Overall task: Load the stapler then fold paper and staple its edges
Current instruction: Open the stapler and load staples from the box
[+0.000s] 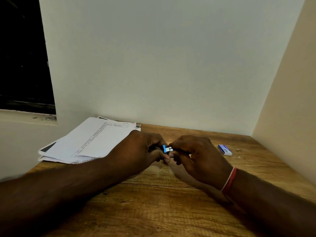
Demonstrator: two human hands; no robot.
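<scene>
Two hands at one wooden tabletop (153, 211): the left hand (140, 147) and the right hand (196, 156) meet on one small blue stapler (166, 148), the only one in sight, gripped from both sides. One small blue-and-white box (225, 150) lies to the right. One loose pile of paper (92, 141) sits at the left; at least three sheets show at its edges, but the full number cannot be told. One red-and-white band (229, 180) circles the right wrist. One dark window (24, 57) is set in the wall at upper left.
</scene>
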